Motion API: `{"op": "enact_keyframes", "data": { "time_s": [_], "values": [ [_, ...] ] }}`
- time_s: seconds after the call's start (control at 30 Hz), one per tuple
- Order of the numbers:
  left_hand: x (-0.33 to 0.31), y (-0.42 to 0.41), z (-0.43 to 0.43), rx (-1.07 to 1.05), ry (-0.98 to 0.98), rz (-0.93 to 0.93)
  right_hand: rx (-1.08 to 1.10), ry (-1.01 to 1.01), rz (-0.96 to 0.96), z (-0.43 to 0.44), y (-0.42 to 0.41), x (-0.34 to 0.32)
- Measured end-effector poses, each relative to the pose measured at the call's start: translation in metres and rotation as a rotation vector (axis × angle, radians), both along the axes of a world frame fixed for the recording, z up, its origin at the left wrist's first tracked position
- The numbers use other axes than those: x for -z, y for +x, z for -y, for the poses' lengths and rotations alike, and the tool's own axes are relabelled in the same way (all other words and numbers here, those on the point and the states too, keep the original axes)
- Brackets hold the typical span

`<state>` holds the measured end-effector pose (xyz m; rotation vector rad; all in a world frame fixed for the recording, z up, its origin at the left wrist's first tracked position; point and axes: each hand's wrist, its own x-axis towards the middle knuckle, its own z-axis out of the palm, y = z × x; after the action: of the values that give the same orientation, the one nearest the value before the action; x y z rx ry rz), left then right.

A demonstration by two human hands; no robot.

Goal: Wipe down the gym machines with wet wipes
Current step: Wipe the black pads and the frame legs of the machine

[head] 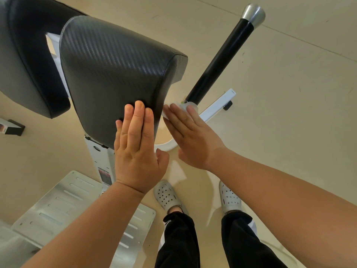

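Observation:
A black textured pad [116, 74] of a white-framed gym machine fills the upper middle. My left hand [137, 149] lies flat on the pad's near lower face, fingers straight and together. My right hand [191, 138] presses a white wet wipe [183, 107] with straight fingers against the pad's right side edge. Most of the wipe is hidden under the fingers; only its far end shows.
A second black pad [29, 60] stands at the left. A black handle bar with a silver cap [224, 57] rises to the right of the pad. A metal footplate [58, 209] lies at lower left. My feet in white clogs [168, 196] stand on the beige floor.

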<state>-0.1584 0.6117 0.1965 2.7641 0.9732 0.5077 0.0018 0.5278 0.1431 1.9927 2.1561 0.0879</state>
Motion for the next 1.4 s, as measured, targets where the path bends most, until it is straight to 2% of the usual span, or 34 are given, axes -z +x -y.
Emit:
{"op": "enact_keyframes", "data": {
  "time_s": [0.07, 0.13, 0.2, 0.27, 0.37, 0.47, 0.5, 0.57, 0.73, 0.83, 0.87, 0.93, 1.07, 1.1, 1.13, 1.17, 1.27, 1.3, 1.33, 1.4],
  "values": [
    [-0.002, -0.001, 0.003, -0.004, -0.014, -0.008, 0.029, 0.042, -0.097, 0.009, 0.0, 0.0],
    [-0.004, -0.003, 0.004, -0.004, -0.016, -0.014, 0.144, 0.135, -0.296, 0.024, -0.004, 0.0],
    [-0.003, -0.003, 0.003, -0.01, 0.0, -0.016, 0.347, 0.249, -0.566, 0.036, -0.015, -0.001],
    [0.0, -0.001, 0.003, -0.027, 0.013, -0.013, 0.601, 0.305, -1.046, 0.034, -0.028, -0.012],
    [0.003, 0.004, 0.007, -0.052, 0.034, 0.012, 0.998, 0.341, -1.897, 0.004, -0.033, -0.033],
    [0.006, 0.007, 0.009, -0.061, 0.049, 0.02, 1.336, 0.572, -2.707, -0.027, -0.015, -0.039],
    [0.007, 0.007, 0.008, -0.06, 0.057, 0.019, 1.411, 0.602, -2.883, -0.032, -0.008, -0.038],
    [0.009, 0.007, 0.006, -0.058, 0.075, 0.013, 1.459, 0.62, -3.026, -0.033, 0.002, -0.033],
    [0.012, 0.006, 0.004, -0.059, 0.085, 0.003, 1.402, 0.611, -3.096, -0.008, 0.007, -0.031],
    [0.014, 0.005, 0.004, -0.063, 0.093, 0.01, 1.41, 0.639, -2.964, 0.013, 0.012, -0.042],
    [0.014, 0.005, 0.004, -0.059, 0.092, 0.01, 1.396, 0.627, -2.859, 0.019, 0.013, -0.046],
    [0.014, 0.005, 0.004, -0.049, 0.079, 0.012, 1.326, 0.578, -2.488, 0.026, 0.012, -0.053],
    [0.014, 0.007, 0.004, -0.064, 0.091, 0.014, 0.791, 0.238, -1.511, 0.024, -0.007, -0.039],
    [0.014, 0.008, 0.005, -0.073, 0.092, 0.015, 0.719, 0.18, -1.374, 0.022, -0.012, -0.031],
    [0.014, 0.009, 0.005, -0.083, 0.093, 0.016, 0.705, 0.158, -1.34, 0.019, -0.015, -0.027],
    [0.015, 0.01, 0.005, -0.092, 0.096, 0.015, 0.745, 0.165, -1.402, 0.015, -0.018, -0.028],
    [0.016, 0.011, 0.007, -0.102, 0.105, 0.01, 0.919, 0.344, -1.894, 0.008, -0.027, -0.041],
    [0.017, 0.012, 0.006, -0.101, 0.11, 0.006, 0.941, 0.391, -1.982, 0.008, -0.029, -0.046],
    [0.018, 0.012, 0.006, -0.101, 0.117, 0.001, 0.931, 0.397, -1.99, 0.01, -0.032, -0.049],
    [0.02, 0.013, 0.006, -0.112, 0.118, 0.001, 0.858, 0.305, -1.836, 0.013, -0.035, -0.047]
  ]
}}
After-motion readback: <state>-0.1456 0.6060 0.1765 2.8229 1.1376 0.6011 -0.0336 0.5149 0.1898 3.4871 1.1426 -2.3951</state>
